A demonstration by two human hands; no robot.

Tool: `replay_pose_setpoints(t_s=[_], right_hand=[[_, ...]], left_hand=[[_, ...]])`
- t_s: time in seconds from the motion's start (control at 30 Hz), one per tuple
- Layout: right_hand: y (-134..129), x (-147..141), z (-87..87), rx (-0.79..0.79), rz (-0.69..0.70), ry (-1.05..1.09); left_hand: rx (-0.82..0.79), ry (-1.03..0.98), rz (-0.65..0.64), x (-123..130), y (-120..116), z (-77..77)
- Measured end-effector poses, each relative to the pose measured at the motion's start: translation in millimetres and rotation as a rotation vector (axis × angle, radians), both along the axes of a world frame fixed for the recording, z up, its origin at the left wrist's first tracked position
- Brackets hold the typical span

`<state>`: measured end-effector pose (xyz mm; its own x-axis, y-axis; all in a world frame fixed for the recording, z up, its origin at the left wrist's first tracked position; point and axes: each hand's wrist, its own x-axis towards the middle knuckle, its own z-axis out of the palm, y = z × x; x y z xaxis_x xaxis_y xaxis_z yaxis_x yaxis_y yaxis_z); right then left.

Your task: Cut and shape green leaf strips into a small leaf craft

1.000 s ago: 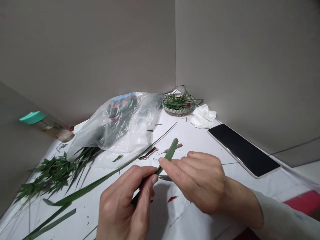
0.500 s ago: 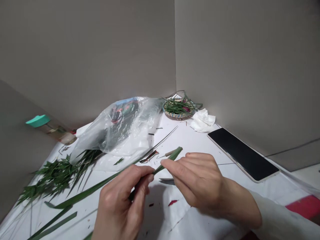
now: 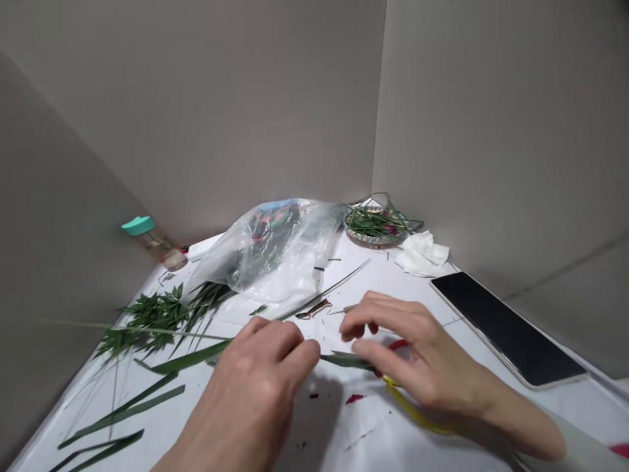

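My left hand is closed, its back toward me. A long thin green leaf blade sticks out from it to the left; the rest is hidden in the fist. My right hand has its thumb and fingers apart over a pair of scissors with red and yellow handles. The scissor blades point left, toward my left hand. Whether the right fingers touch the handles, I cannot tell. Cut green leaf strips lie on the white table cover at the left.
Leafy sprigs spread beside a clear plastic bag. At the back are a bottle with a teal lid, a patterned basket of green stems and a crumpled tissue. A phone lies at the right. Walls border the table.
My left hand has turned over, and its leaf now points left. The right hand has let go of the leaf and opened above the scissors. The view has swung left.
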<state>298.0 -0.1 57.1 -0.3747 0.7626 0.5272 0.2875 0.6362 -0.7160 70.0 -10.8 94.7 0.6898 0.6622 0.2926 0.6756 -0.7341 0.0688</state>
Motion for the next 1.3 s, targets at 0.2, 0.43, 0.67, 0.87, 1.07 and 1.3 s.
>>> replay_pose_setpoints(t_s=[0.2,0.43,0.67,0.87,1.07,1.3], right_hand=[[-5,-13,-8.5,-0.201,0.138,0.058],[-1,-16,-8.3,-0.448,0.027,0.260],[-2,-25,-15.1,-0.532,0.024,0.381],[-3,-30,-13.5,-0.651,0.084,0.430],[-8,-27,-19.6,-0.494,0.025,0.303],[-9,-24,-17.4,-0.287,-0.044,0.160]], left_hand=[[0.307,-0.040,-0.213,20,-8,7.9],[0.488,-0.611,0.054,12,-23,-23.5],[-0.970,-1.111,0.209,33,-4,-57.2],[-1.229,-1.211,0.149,32,-3,-71.5],[-1.245,-1.217,0.154,29,-7,-72.9],[-1.293,-1.259,0.139,27,-9,-69.7]])
